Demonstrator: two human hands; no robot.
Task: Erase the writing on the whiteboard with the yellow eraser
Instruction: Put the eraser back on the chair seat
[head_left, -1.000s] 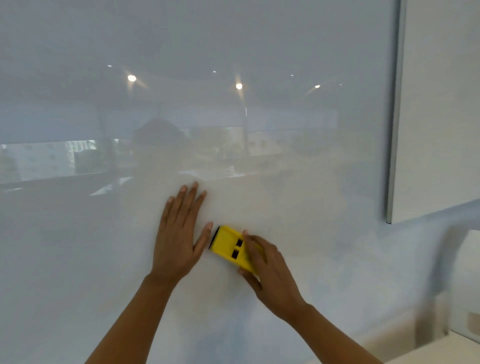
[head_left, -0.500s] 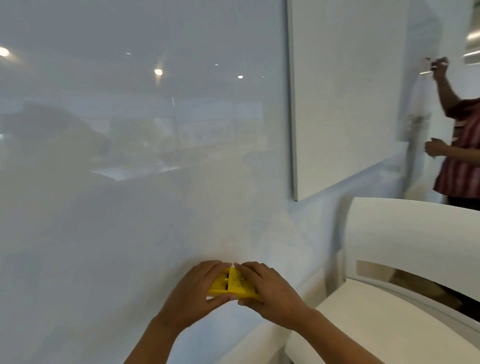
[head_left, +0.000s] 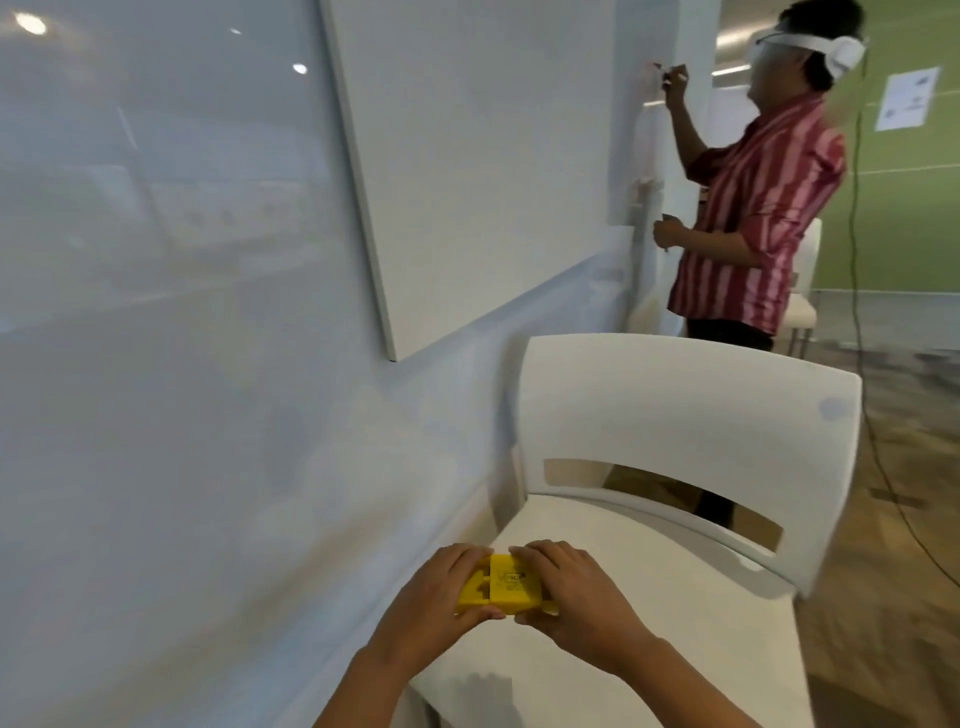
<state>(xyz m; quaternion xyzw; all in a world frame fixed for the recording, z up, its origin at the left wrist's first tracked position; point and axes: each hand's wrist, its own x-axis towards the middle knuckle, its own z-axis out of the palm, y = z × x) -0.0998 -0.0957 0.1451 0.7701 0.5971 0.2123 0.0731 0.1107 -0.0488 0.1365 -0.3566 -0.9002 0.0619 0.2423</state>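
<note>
The yellow eraser (head_left: 503, 586) is held low in the frame, between both my hands, off the wall and over the front of a white chair. My left hand (head_left: 435, 600) grips its left end and my right hand (head_left: 574, 592) grips its right end. The glossy whiteboard (head_left: 171, 291) fills the left half of the view and shows only reflections of lights and windows; I see no writing on it.
A white chair (head_left: 685, 415) stands directly ahead on the right, against the wall. A matte white panel (head_left: 478, 156) hangs beside the whiteboard. Beyond the chair a person in a red striped shirt (head_left: 753, 208) writes on the wall. A black cable (head_left: 862, 291) hangs at right.
My view has swung right and down, from the whiteboard to the chair. My right hand took the eraser off the board, my left hand joined it, and both now hold it low.
</note>
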